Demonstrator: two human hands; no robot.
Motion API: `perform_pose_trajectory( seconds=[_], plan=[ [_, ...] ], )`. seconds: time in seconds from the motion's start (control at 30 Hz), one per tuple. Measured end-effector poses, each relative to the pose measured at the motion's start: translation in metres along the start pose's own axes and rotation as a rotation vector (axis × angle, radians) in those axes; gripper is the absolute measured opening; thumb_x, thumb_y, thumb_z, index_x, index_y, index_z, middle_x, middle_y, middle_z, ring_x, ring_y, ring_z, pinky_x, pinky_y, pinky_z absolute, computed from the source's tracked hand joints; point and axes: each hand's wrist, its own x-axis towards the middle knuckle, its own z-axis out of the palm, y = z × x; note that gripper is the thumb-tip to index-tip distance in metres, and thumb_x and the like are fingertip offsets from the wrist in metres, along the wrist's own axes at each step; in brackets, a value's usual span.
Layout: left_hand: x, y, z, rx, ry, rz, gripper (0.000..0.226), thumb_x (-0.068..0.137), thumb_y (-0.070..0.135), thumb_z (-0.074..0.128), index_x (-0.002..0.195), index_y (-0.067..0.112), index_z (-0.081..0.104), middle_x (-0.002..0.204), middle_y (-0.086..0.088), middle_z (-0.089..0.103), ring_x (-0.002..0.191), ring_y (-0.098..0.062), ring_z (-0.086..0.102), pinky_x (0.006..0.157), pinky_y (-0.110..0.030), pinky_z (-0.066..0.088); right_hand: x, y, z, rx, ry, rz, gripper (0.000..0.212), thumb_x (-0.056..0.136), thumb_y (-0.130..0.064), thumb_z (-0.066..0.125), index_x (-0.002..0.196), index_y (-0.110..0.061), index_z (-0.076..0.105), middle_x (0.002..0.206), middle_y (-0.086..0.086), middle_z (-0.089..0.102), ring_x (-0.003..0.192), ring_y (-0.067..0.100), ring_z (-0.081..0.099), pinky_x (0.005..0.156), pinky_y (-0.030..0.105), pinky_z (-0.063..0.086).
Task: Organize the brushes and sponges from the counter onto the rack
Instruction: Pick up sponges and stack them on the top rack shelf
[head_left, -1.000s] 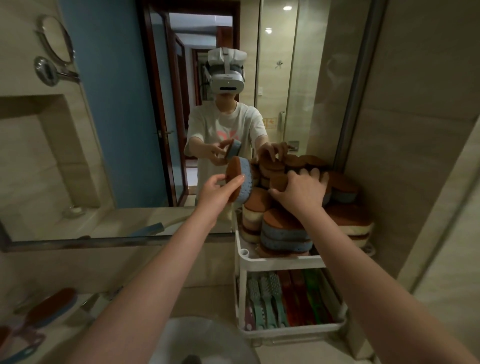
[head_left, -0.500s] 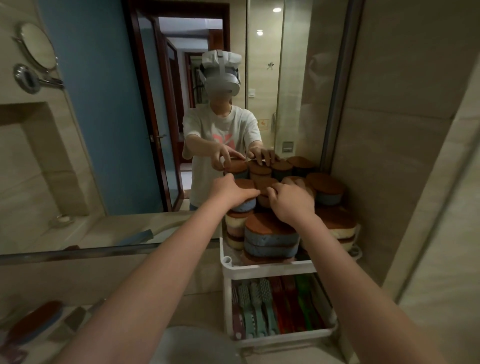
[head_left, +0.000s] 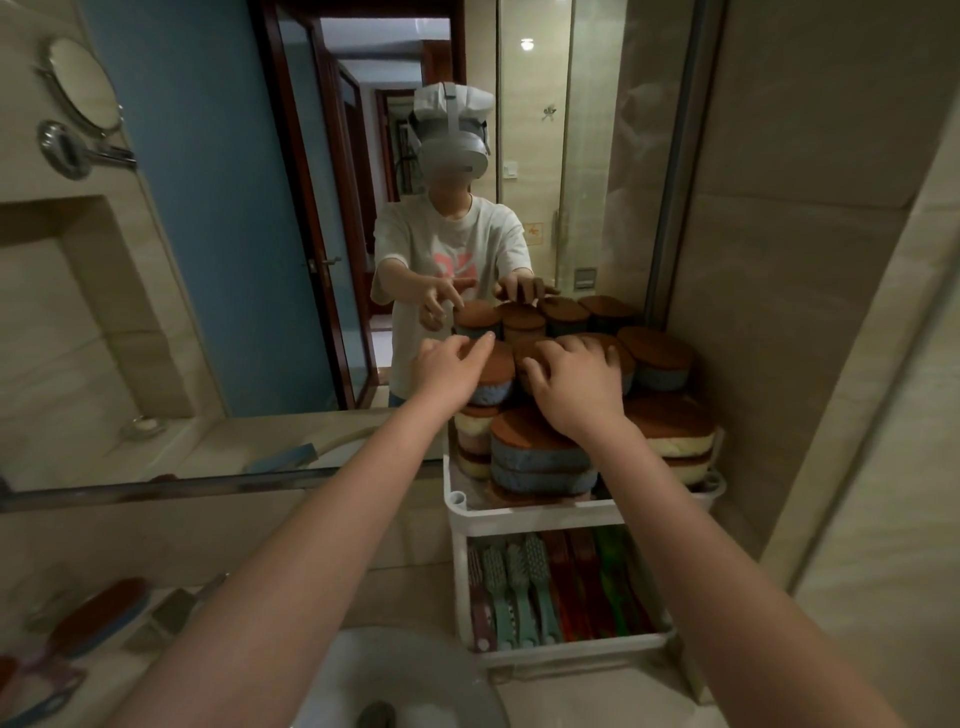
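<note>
A white two-tier rack (head_left: 582, 512) stands against the mirror at the right. Its top tier is piled with brown-topped sponges (head_left: 540, 452), blue or cream below. A blue sponge (head_left: 496, 382) lies flat on the pile's upper left, and my left hand (head_left: 452, 366) rests beside and over it with fingers relaxed. My right hand (head_left: 576, 382) lies flat on the sponges at the pile's middle, fingers spread. The lower tier holds a row of brushes (head_left: 524, 590) in teal, red and green. A brown-backed brush (head_left: 98, 616) lies on the counter at the far left.
A white basin (head_left: 410, 680) sits below my arms. The mirror (head_left: 260, 260) runs along the back, showing a person in a headset. A tiled wall (head_left: 810, 312) closes in the rack on the right. More brush handles (head_left: 31, 686) lie at the lower-left corner.
One second ago my left hand held the blue sponge on edge above the pile. It has since laid the sponge flat on the stack and loosened its fingers. My right hand stays on the pile.
</note>
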Motion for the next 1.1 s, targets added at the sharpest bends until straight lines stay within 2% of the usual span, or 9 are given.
perform_pose_trajectory(
  seconds=[0.13,0.23,0.33,0.5,0.67,0.73,0.83,1.0,1.1],
  plan=[
    [-0.002,-0.021,-0.014,-0.149,0.050,0.012,0.052,0.091,0.055,0.039,0.114,0.015,0.061,0.125,-0.008,0.053,0.114,-0.024,0.051,0.085,-0.032,0.039,-0.008,-0.024,-0.002,0.076,0.037,-0.075,0.039,0.098,-0.041,0.038,0.125,-0.019,0.057,0.130,0.005,0.055,0.125,0.028,0.041,0.110,0.049,0.027],
    [-0.008,-0.042,-0.033,-0.213,0.093,0.009,0.046,0.091,0.052,0.042,0.111,0.015,0.061,0.119,-0.005,0.056,0.107,-0.022,0.054,0.086,-0.035,0.043,-0.013,-0.053,0.001,0.121,0.032,-0.115,0.036,0.097,-0.040,0.042,0.122,-0.019,0.058,0.126,0.004,0.056,0.121,0.028,0.044,0.104,0.045,0.033],
    [-0.017,-0.069,-0.059,-0.298,0.141,0.011,0.036,0.093,0.042,0.046,0.111,0.014,0.060,0.113,0.005,0.055,0.102,-0.015,0.053,0.083,-0.030,0.041,-0.018,-0.087,0.012,0.171,-0.003,-0.178,0.035,0.095,-0.038,0.047,0.121,-0.018,0.060,0.122,0.005,0.058,0.116,0.028,0.046,0.095,0.042,0.039],
    [-0.038,-0.136,-0.118,-0.351,0.180,-0.011,0.027,0.093,0.031,0.050,0.109,0.012,0.060,0.103,-0.001,0.059,0.095,-0.015,0.054,0.079,-0.026,0.039,-0.031,-0.167,0.045,0.271,-0.081,-0.233,0.034,0.092,-0.035,0.054,0.119,-0.016,0.062,0.118,0.007,0.061,0.112,0.027,0.053,0.092,0.039,0.045],
    [-0.050,-0.238,-0.176,-0.296,0.196,-0.105,0.019,0.090,0.026,0.055,0.103,0.013,0.061,0.102,-0.002,0.061,0.097,-0.017,0.056,0.081,-0.026,0.040,-0.054,-0.257,0.095,0.366,-0.254,-0.232,0.034,0.092,-0.029,0.055,0.123,-0.016,0.060,0.121,0.006,0.063,0.108,0.023,0.059,0.089,0.038,0.050],
    [-0.058,-0.280,-0.198,-0.281,0.175,-0.164,0.016,0.090,0.025,0.055,0.102,0.015,0.059,0.100,-0.001,0.059,0.097,-0.016,0.056,0.079,-0.026,0.039,-0.064,-0.291,0.117,0.395,-0.316,-0.233,0.031,0.092,-0.028,0.055,0.119,-0.016,0.062,0.118,0.005,0.064,0.106,0.023,0.060,0.088,0.042,0.051],
    [-0.071,-0.343,-0.231,-0.229,0.141,-0.279,0.019,0.091,0.027,0.055,0.105,0.015,0.060,0.100,0.000,0.059,0.095,-0.016,0.054,0.080,-0.028,0.042,-0.077,-0.336,0.154,0.416,-0.420,-0.252,0.027,0.092,-0.024,0.056,0.115,-0.013,0.062,0.112,0.008,0.065,0.103,0.025,0.060,0.086,0.039,0.049],
    [-0.094,-0.441,-0.279,-0.124,0.131,-0.424,0.018,0.090,0.024,0.057,0.104,0.013,0.060,0.099,-0.004,0.058,0.100,-0.024,0.056,0.085,-0.032,0.044,-0.102,-0.395,0.216,0.448,-0.636,-0.185,0.038,0.093,-0.029,0.057,0.128,-0.014,0.054,0.122,0.006,0.060,0.110,0.022,0.057,0.096,0.038,0.048],
    [-0.108,-0.491,-0.301,-0.050,0.115,-0.523,0.025,0.089,0.023,0.058,0.108,0.008,0.061,0.110,-0.012,0.063,0.105,-0.028,0.057,0.086,-0.030,0.041,-0.120,-0.424,0.253,0.457,-0.717,-0.180,0.037,0.092,-0.027,0.057,0.127,-0.014,0.055,0.121,0.007,0.061,0.110,0.025,0.058,0.095,0.038,0.048]
  ],
)
